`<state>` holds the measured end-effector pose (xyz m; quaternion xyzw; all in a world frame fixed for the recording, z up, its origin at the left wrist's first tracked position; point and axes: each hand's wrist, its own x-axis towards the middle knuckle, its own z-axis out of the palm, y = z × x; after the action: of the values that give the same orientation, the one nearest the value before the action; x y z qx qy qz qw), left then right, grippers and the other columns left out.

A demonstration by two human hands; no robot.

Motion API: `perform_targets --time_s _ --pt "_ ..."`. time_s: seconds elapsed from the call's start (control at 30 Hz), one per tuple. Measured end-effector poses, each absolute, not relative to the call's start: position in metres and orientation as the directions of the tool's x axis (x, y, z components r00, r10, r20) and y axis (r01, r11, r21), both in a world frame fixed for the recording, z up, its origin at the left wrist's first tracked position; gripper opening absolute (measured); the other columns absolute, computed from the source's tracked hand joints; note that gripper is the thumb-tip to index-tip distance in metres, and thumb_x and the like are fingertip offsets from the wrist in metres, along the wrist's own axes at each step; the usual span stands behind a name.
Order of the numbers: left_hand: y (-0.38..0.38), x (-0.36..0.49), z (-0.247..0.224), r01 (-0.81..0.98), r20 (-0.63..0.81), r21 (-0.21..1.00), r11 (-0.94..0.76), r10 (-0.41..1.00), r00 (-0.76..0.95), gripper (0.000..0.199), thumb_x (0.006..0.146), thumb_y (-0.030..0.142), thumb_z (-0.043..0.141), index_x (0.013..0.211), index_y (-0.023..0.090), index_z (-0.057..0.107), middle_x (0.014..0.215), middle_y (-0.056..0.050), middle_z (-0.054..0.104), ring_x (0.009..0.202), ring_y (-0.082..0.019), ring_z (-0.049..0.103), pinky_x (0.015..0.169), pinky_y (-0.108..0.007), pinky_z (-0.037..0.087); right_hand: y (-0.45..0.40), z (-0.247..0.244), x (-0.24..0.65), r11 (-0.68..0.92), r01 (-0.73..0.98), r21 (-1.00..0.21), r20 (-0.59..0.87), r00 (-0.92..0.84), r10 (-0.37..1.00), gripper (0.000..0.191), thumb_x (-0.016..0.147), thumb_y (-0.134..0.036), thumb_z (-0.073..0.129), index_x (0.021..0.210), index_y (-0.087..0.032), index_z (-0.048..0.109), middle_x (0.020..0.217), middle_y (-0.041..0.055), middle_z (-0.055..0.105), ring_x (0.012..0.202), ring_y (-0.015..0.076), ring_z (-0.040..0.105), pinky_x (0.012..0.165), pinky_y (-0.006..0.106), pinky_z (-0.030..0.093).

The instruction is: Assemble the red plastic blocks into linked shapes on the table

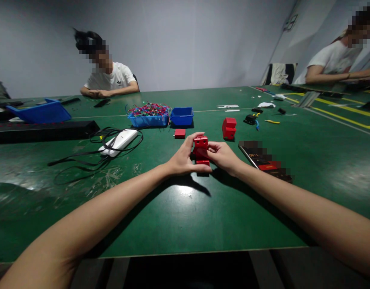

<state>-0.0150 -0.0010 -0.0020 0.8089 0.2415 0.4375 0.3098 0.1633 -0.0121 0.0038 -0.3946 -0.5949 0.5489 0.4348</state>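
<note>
A small red block-shaped module with dark round holes in its upper face stands upright between my hands. My left hand is closed around it from the left, the fingers at its top and the thumb along its bottom. From the right, my right hand holds its side, with the thumb across its front and the other fingers curled. Beyond them, a second red module stands to the right, and a flat red piece with a small metal-looking end lies to the left.
A blue bin of coloured wires stands beside another blue bin. Left lies a white power strip with black cable. Right of my hands is a phone; cable pieces lie beyond. Two people sit across the green table.
</note>
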Motion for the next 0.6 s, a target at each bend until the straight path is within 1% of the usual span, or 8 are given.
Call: perform_targets --time_s 0.03,0.1,0.2,0.3,0.4,0.47,0.53,0.6 --pt "-0.004 -0.015 -0.001 0.168 0.574 0.660 -0.732 0.636 0.517 0.100 0.055 0.057 0.085 0.136 0.023 0.038 0.138 -0.014 0.047 0.126 -0.032 0.050 0.111 -0.046 0.039 -0.012 0.004 0.163 0.084 -0.004 -0.996 0.081 -0.297 0.951 0.046 0.059 -0.050 0.083 0.093 -0.019 0.074 0.087 0.0034 0.076 0.081 0.0217 0.069 0.078 0.035 0.054" --pt "-0.007 -0.015 0.000 0.254 0.589 0.591 -0.766 0.625 0.513 0.099 0.056 0.050 0.086 0.137 0.022 0.036 0.136 -0.015 0.048 0.125 -0.032 0.051 0.111 -0.047 0.039 -0.012 0.004 0.161 0.074 -0.002 -0.997 0.072 -0.278 0.958 0.047 0.060 -0.048 0.083 0.095 -0.019 0.074 0.088 0.0039 0.076 0.081 0.0215 0.070 0.078 0.035 0.054" --pt "-0.006 -0.014 -0.001 0.311 0.595 0.576 -0.756 0.648 0.475 0.093 0.060 0.046 0.085 0.136 0.023 0.037 0.134 -0.014 0.050 0.124 -0.030 0.052 0.109 -0.048 0.040 -0.010 0.004 0.160 0.054 -0.030 -0.998 0.060 -0.259 0.964 0.045 0.061 -0.045 0.082 0.095 -0.019 0.073 0.089 0.0045 0.076 0.081 0.0205 0.069 0.081 0.036 0.054" --pt "-0.001 -0.013 -0.004 0.297 0.561 0.671 -0.679 0.727 0.395 0.088 0.060 0.041 0.085 0.132 0.023 0.038 0.133 -0.013 0.051 0.120 -0.028 0.055 0.105 -0.044 0.045 -0.006 0.001 0.160 0.036 -0.076 -0.996 0.049 -0.180 0.983 0.041 0.061 -0.041 0.083 0.093 -0.019 0.072 0.090 0.0057 0.075 0.081 0.0197 0.068 0.083 0.037 0.053" --pt "0.003 -0.013 -0.005 0.243 0.446 0.815 -0.525 0.838 0.313 0.083 0.062 0.040 0.084 0.129 0.021 0.038 0.124 -0.013 0.056 0.108 -0.026 0.062 0.095 -0.042 0.052 0.000 -0.004 0.162 0.037 -0.091 -0.995 0.040 -0.032 0.999 0.034 0.063 -0.040 0.081 0.085 -0.019 0.068 0.086 0.0063 0.071 0.078 0.0186 0.066 0.081 0.037 0.053" --pt "0.005 -0.014 -0.005 0.200 0.364 0.880 -0.431 0.882 0.298 0.081 0.063 0.039 0.084 0.126 0.020 0.038 0.118 -0.012 0.059 0.099 -0.024 0.065 0.091 -0.041 0.054 0.004 -0.008 0.166 0.046 -0.077 -0.996 0.042 0.058 0.997 0.032 0.062 -0.039 0.081 0.080 -0.019 0.063 0.080 0.0042 0.066 0.074 0.0169 0.063 0.078 0.036 0.053" --pt "0.006 -0.015 -0.004 0.169 0.327 0.906 -0.388 0.896 0.301 0.081 0.062 0.037 0.085 0.126 0.020 0.037 0.117 -0.012 0.060 0.095 -0.022 0.066 0.089 -0.042 0.054 0.007 -0.011 0.170 0.067 -0.085 -0.994 0.056 0.125 0.991 0.037 0.059 -0.035 0.081 0.082 -0.022 0.056 0.079 0.0008 0.060 0.071 0.0154 0.062 0.076 0.035 0.054" --pt "0.006 -0.015 -0.005 0.146 0.339 0.906 -0.398 0.886 0.315 0.083 0.061 0.036 0.086 0.126 0.021 0.036 0.121 -0.012 0.058 0.098 -0.023 0.066 0.091 -0.043 0.054 0.008 -0.011 0.171 0.082 -0.139 -0.987 0.060 0.159 0.986 0.046 0.058 -0.032 0.081 0.091 -0.026 0.049 0.084 -0.0013 0.058 0.072 0.0152 0.064 0.075 0.034 0.056"
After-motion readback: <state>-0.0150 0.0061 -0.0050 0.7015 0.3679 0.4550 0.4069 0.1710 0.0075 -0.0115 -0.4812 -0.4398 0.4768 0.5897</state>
